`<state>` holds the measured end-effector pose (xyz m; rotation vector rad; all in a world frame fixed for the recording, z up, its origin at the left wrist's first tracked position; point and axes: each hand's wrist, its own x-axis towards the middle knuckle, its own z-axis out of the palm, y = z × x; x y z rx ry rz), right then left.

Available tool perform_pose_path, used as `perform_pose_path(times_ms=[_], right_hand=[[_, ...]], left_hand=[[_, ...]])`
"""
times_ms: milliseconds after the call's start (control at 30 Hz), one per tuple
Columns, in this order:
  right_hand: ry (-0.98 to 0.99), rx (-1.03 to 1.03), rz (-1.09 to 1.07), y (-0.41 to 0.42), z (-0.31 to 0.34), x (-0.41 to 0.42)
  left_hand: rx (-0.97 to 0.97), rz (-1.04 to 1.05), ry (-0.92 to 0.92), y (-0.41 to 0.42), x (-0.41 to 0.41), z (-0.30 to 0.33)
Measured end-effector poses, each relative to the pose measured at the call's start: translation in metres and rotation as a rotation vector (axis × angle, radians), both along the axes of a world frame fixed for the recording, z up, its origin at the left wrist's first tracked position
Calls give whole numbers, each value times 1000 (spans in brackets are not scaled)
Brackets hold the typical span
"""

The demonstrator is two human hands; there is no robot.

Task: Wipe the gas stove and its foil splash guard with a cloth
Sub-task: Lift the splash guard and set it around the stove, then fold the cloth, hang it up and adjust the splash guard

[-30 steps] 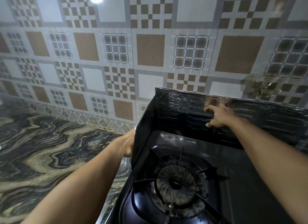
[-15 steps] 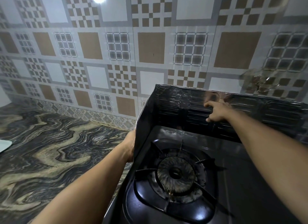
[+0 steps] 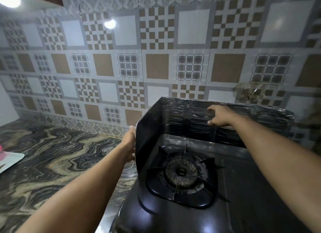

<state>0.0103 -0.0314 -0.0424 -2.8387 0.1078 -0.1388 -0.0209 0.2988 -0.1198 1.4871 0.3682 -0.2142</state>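
Observation:
A black gas stove [image 3: 243, 189] with one round burner [image 3: 181, 172] fills the lower right. A dark, ribbed foil splash guard [image 3: 182, 118] stands along its left side and back. My left hand [image 3: 128, 142] rests against the outer face of the guard's left panel at its front edge, and the panel hides its fingers. My right hand [image 3: 219, 115] lies on the inner face of the back panel near the top rim, with index finger and thumb spread apart. No cloth shows in either hand.
A marbled dark and tan counter [image 3: 52, 154] stretches left of the stove. A white board [image 3: 10, 160] with something pink on it lies at the far left edge. The patterned tile wall [image 3: 156, 68] rises directly behind the guard, with a stained patch [image 3: 251, 93] above it.
The view has lifted and widened, showing more wall and the white board. Both hands stay at the same places on the guard, and the right hand's fingers have spread a little.

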Motion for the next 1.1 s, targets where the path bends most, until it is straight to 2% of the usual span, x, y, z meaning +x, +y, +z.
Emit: perform_pose_path(times_ms=[133, 533, 733, 933, 1100], right_hand=[[-35, -14, 10, 9, 14, -29], [-51, -3, 10, 57, 28, -132], [-17, -1, 69, 93, 13, -188], [59, -2, 101, 130, -27, -255], [154, 51, 124, 156, -61, -299]], left_hand=[[42, 11, -29, 15, -3, 6], [109, -32, -198, 36, -84, 28], [134, -74, -176, 49, -126, 10], [371, -113, -101, 69, -187, -30], [560, -267, -74, 88, -227, -70]])
